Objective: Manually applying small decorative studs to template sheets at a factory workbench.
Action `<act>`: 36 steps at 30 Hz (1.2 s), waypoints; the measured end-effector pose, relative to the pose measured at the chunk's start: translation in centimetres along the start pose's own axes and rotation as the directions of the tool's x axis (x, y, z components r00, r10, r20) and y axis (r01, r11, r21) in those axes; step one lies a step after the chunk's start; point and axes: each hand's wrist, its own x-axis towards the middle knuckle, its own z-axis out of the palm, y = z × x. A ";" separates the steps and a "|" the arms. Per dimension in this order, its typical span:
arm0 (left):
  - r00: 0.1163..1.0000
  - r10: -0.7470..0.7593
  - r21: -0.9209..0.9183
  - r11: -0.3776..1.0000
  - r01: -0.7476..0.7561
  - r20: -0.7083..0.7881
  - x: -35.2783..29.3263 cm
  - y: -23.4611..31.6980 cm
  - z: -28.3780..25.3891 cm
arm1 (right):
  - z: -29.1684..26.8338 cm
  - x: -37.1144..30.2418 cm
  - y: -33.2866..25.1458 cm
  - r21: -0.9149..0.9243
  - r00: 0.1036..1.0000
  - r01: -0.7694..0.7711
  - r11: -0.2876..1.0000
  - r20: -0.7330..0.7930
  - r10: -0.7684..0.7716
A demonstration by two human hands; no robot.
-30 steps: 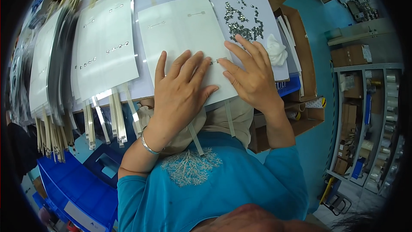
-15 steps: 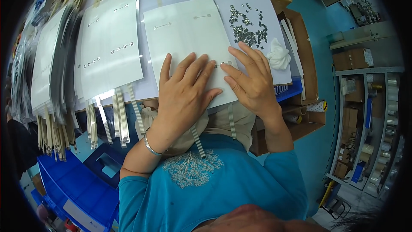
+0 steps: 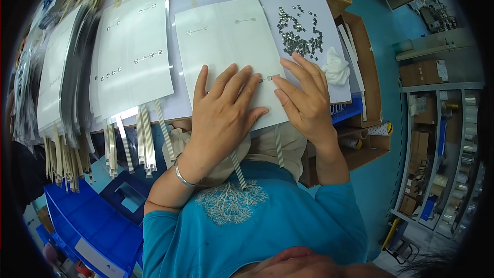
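A white flexible sheet [image 3: 226, 36] with small printed grey marks lies in front of me at the table edge. My left hand [image 3: 221, 103] rests flat on its near part, fingers spread and holding nothing. At the sheet's right side, my right hand [image 3: 309, 103] has its fingers apart, the index fingertip touching the sheet beside a row of small dark square pieces [image 3: 269, 78]. The left fingers partly cover this row. Pale ribbon tails [image 3: 279, 144] hang from the sheet's near edge toward my lap. Loose small dark shiny pieces [image 3: 304, 44] lie scattered beyond my right hand.
To the left lie another white sheet [image 3: 136, 36] bearing small pieces and a thick stack of sheets [image 3: 56, 72] with ribbon tails. A crumpled white cloth [image 3: 336, 67] sits at the table's right edge, near cardboard boxes [image 3: 365, 51]. Blue bins [image 3: 92, 226] stand below left.
My right fingers have shifted slightly right along the sheet, uncovering more of the dark pieces. The left hand stays flat in about the same place on the sheet.
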 end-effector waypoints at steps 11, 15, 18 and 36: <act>0.999 0.024 0.022 0.999 -0.023 -0.024 0.0 -0.1 0.2 | -0.6 0.3 -1.0 -0.136 0.995 0.031 0.990 0.100 -0.017; 0.999 0.028 0.037 0.999 -0.028 -0.022 0.0 0.0 0.2 | -1.0 -0.2 -1.5 -0.213 0.995 -0.025 0.977 0.093 0.045; 0.999 0.032 0.046 0.998 -0.032 -0.010 0.2 0.2 0.0 | -1.1 -1.2 -0.8 -0.159 0.988 -0.156 0.975 -0.009 0.156; 0.999 0.050 0.055 0.997 -0.051 0.016 0.6 0.9 0.3 | -2.2 -1.9 0.6 -0.123 0.974 -0.222 0.967 -0.062 0.216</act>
